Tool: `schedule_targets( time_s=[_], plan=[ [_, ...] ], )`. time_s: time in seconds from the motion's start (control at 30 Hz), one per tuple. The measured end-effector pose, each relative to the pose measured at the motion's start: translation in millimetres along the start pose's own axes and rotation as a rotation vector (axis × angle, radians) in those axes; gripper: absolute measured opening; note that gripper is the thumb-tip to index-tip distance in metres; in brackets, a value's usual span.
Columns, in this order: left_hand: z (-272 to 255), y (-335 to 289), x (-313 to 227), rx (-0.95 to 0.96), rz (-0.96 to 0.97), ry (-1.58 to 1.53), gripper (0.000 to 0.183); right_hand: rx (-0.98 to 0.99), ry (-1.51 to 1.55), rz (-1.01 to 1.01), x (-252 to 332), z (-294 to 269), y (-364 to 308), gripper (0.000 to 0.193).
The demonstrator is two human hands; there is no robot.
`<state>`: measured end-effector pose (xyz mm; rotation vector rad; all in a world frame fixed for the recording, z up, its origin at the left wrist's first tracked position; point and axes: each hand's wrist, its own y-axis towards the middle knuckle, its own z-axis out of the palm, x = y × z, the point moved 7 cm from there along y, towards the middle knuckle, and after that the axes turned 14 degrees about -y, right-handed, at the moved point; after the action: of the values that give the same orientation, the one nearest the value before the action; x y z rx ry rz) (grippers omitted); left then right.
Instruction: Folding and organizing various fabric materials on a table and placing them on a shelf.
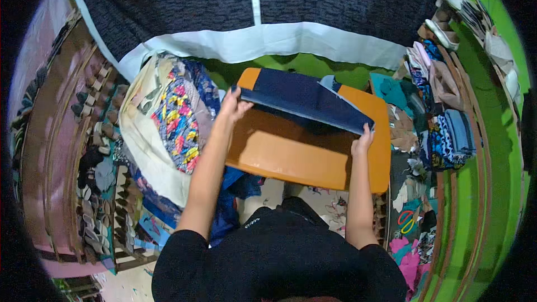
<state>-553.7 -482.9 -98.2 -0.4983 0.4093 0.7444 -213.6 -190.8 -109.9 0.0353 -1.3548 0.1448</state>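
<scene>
A dark navy piece of denim-like cloth [296,96] stretches across the orange tabletop [296,154]. Its near edge, paler along the rim, is lifted between my two hands. My left hand [235,107] grips the left end of that edge, thumb and fingers closed on it. At the right end, lower and nearer to me, my right hand [363,141] pinches the cloth's corner. The far part of the cloth lies on the table's back edge, with a small lighter flap [329,82] turned up there. Under the raised edge the tabletop is in shadow.
Left of the table rises a big heap of patterned and cream cloth [162,128]. Shoe shelves [98,190] line the far left. On the right are folded clothes [456,134], cloth scraps [405,251] and scissors [407,221] with coloured handles. A dark curtain [190,5] hangs behind.
</scene>
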Motion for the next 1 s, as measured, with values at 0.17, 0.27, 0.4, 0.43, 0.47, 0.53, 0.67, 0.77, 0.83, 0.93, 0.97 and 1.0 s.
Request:
schedule_targets(
  time_s=[0.17,0.27,0.4,0.43,0.47,0.53,0.67,0.77,0.83,0.93,0.97,1.0],
  plan=[
    [154.8,98.5,-37.0,0.086,0.148,0.183,0.013,-0.025,0.039,-0.064,65.7,52.5,111.0,0.037],
    [224.3,153.9,-59.4,0.034,0.241,0.068,0.013,-0.159,-0.288,-0.4,123.9,70.0,187.5,0.037],
    [240.4,169.5,-131.3,0.024,0.802,0.47,0.021,-0.189,-0.428,-0.756,208.6,116.3,195.1,0.045],
    [256.9,170.8,-117.5,0.07,0.806,0.384,0.021,-0.121,-0.203,-0.863,233.7,115.5,182.7,0.041],
    [292.0,162.9,-95.8,0.144,0.791,0.296,0.021,-0.161,-0.257,-0.969,247.4,94.3,201.0,0.028],
    [318.2,142.6,-105.9,0.245,0.877,0.41,0.019,-0.107,-0.315,-0.808,257.1,89.2,209.8,0.015],
    [324.7,120.6,-148.1,0.322,0.983,0.323,0.014,0.246,-0.105,-0.88,291.5,93.9,174.6,0.026],
    [323.4,91.3,-168.9,0.523,0.887,0.181,0.017,0.414,-0.151,-0.855,313.0,80.9,141.8,0.031],
    [325.5,71.6,-160.6,0.685,0.84,0.042,0.023,0.385,-0.266,-0.781,308.4,62.5,138.7,0.022],
    [283.9,65.6,-171.8,0.588,0.871,0.208,0.029,0.339,-0.293,-0.731,308.7,49.1,112.3,0.015],
    [289.6,51.8,-168.5,0.652,0.951,0.222,0.029,0.372,-0.256,-0.821,312.5,47.8,100.1,0.013],
    [282.5,39.6,-170.3,0.572,1.012,0.099,0.027,0.3,-0.228,-0.747,309.4,40.3,94.1,0.011]
  ],
)
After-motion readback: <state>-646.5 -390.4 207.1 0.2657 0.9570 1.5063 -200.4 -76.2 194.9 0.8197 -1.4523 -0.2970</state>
